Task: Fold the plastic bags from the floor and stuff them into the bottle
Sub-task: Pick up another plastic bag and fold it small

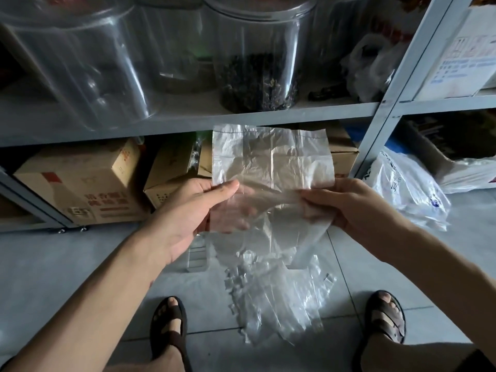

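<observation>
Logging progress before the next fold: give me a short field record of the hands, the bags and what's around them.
left hand: pinches held bag's left edge, thumb on top
right hand: pinches its right edge
held bag: clear, creased, spread in front of the shelf
floor bags: clear pile between the feet
clear container: on floor under left hand; possibly the bottle, unsure
white bag: printed, on floor at right
</observation>
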### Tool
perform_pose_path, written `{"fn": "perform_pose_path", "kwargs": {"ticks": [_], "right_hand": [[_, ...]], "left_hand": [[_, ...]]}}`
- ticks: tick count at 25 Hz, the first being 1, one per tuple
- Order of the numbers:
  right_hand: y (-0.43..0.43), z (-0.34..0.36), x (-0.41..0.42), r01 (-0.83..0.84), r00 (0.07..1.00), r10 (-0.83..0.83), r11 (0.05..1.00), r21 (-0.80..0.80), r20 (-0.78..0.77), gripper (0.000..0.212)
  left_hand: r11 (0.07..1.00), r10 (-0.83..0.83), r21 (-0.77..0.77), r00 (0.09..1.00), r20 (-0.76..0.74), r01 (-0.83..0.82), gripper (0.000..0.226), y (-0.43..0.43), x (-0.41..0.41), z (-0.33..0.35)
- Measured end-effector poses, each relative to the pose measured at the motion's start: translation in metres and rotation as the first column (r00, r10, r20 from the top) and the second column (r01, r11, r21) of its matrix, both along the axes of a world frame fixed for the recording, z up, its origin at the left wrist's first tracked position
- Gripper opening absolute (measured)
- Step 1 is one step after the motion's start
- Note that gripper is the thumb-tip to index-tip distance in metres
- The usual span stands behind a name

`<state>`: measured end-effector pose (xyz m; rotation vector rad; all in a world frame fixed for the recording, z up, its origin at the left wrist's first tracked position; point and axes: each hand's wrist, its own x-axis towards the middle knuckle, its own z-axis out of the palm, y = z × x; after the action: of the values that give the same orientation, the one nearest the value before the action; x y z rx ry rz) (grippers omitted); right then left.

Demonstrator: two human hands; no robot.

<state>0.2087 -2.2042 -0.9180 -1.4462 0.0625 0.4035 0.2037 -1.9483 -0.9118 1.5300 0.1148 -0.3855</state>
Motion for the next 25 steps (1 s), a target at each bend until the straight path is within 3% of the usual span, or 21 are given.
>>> {"fn": "perform_pose_path", "kwargs": {"ticks": [5, 13, 20, 25], "right_hand": [[-0.009, 0.006, 0.000, 0.002, 1.000, -0.002, 1.000, 0.001, 0.014, 0.012], [-0.022, 0.008, -0.003, 0.059, 0.998, -0.062, 0.993, 0.105, 0.023, 0.021], [-0.025, 0.007, -0.005, 0.074, 0.976, -0.059, 0.995, -0.065, 0.207, 0.031], [-0.027, 0.011, -0.006, 0.068, 0.949, -0.022, 0.988, -0.136, 0.316, 0.022]], "left_hand": [[0.989, 0.028, -0.142, 0.997, -0.067, -0.037, 0.031, -0.005, -0.002, 0.000], [0.979, 0.061, -0.190, 0.997, -0.050, -0.070, 0.018, -0.017, 0.000, 0.011], [0.979, 0.137, -0.157, 0.990, 0.020, -0.132, 0.034, -0.020, 0.001, 0.005], [0.994, 0.097, -0.063, 0.991, 0.091, -0.092, 0.014, -0.020, -0.001, 0.008]]}}
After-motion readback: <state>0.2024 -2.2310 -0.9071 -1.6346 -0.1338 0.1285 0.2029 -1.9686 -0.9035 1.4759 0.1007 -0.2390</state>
